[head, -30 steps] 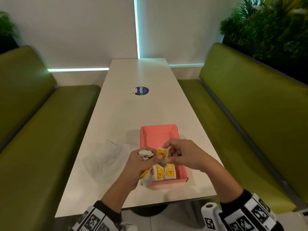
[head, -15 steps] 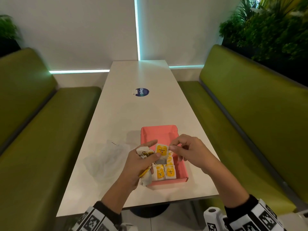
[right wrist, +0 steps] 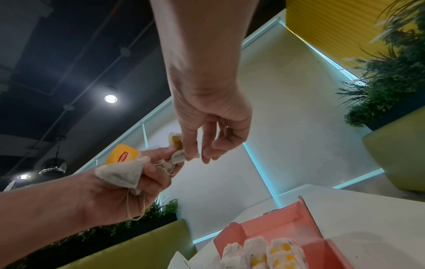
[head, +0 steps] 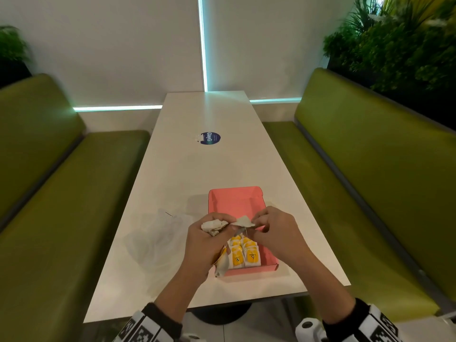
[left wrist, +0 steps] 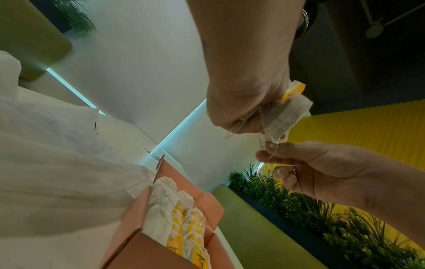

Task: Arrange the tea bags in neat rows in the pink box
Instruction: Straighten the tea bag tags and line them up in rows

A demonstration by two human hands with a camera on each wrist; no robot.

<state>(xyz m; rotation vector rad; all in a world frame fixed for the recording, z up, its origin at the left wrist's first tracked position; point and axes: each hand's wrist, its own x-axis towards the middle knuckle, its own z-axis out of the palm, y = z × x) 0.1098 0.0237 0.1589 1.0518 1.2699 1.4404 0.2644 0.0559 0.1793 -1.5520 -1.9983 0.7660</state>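
Left hand (right wrist: pixel 128 183) grips tea bags (right wrist: pixel 119 174) with yellow Lipton tags (right wrist: pixel 123 155).

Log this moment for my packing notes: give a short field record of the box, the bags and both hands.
box: pink box on the white table, far end unfilled
packed: tea bags in rows at the near end
left hand: grips a bunch of loose tea bags
right hand: pinches one tea bag above the box
beside box: clear plastic bag, left of it

Pink box (head: pixel 237 202), open-topped: yellow-tagged tea bags (head: pixel 244 253) in two rows at its 6 o'clock end.
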